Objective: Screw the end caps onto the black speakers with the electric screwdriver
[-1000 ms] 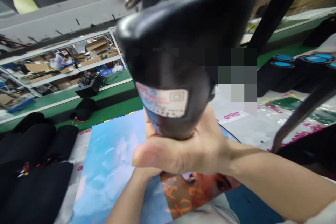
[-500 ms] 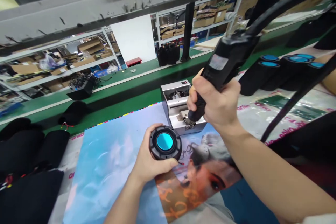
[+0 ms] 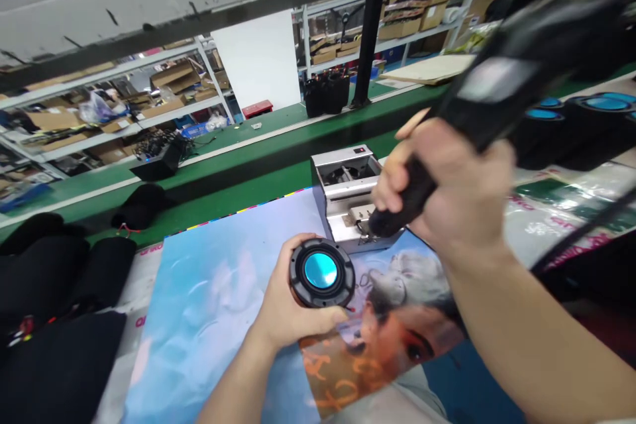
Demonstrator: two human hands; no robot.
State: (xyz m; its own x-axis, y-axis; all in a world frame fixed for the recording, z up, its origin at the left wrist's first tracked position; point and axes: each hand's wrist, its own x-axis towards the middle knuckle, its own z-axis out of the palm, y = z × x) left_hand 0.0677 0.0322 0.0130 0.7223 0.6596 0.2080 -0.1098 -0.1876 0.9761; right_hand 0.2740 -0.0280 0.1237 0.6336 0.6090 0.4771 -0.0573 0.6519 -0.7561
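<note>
1. Leftward, soft black cylinders lie heaped at the edge, bits of coloured wire among them.
2. Behind: shelving crammed with cartons and bags. A scuffed grey beam crosses above.
3. Green worktop runs across, set behind a large printed sheet, pale blue at left, part of a face at right.
4. Left hand curled round the side of a round black speaker, blue centre facing up, thumb along the near rim. Speaker is over the sheet's middle; whether it rests there, cannot tell.
5. White panel upright beyond the worktop.
6. Silver machine just past the speaker, at the sheet's far edge.
7. Right hand, blurred, fist wrapped round a black tool, lower end at the machine's front; contact unclear.
8. Far right: blue-topped cylinders stand behind pink-lettered plastic.
</note>
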